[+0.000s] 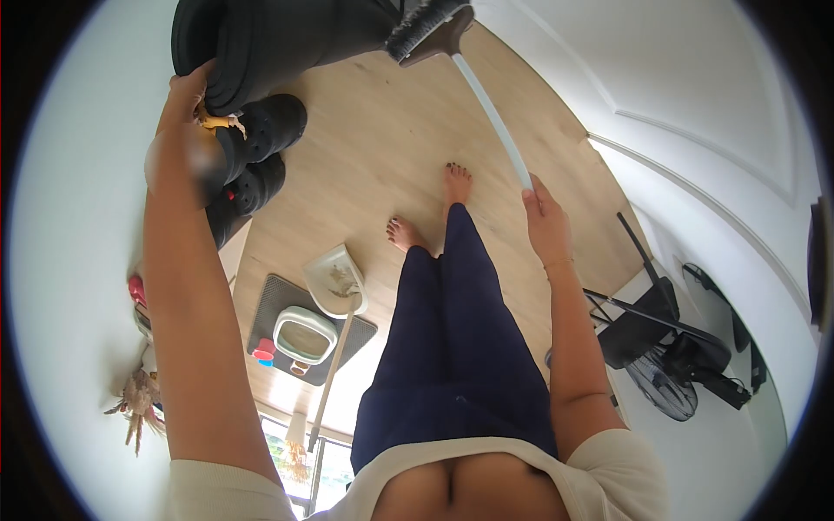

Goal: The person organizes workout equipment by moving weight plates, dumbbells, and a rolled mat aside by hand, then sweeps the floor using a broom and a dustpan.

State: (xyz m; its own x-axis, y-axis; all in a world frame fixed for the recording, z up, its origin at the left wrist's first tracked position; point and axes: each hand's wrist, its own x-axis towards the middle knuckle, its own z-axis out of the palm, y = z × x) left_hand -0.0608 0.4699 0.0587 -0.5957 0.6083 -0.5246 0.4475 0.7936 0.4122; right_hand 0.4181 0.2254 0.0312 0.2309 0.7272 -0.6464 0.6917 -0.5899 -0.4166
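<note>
My left hand is closed around the lower edge of a large black thing with thick rounded rims; its exact kind is unclear. Below that hand lie black clogs and a small yellow figure-like item. My right hand grips the pale handle of a broom. The broom's brown head with dark bristles is raised at the top, beside the black thing.
A white long-handled dustpan holding debris stands near my bare feet. Behind it, a litter box rests on a grey mat. To the right are a fan, black folded furniture and a white panelled wall.
</note>
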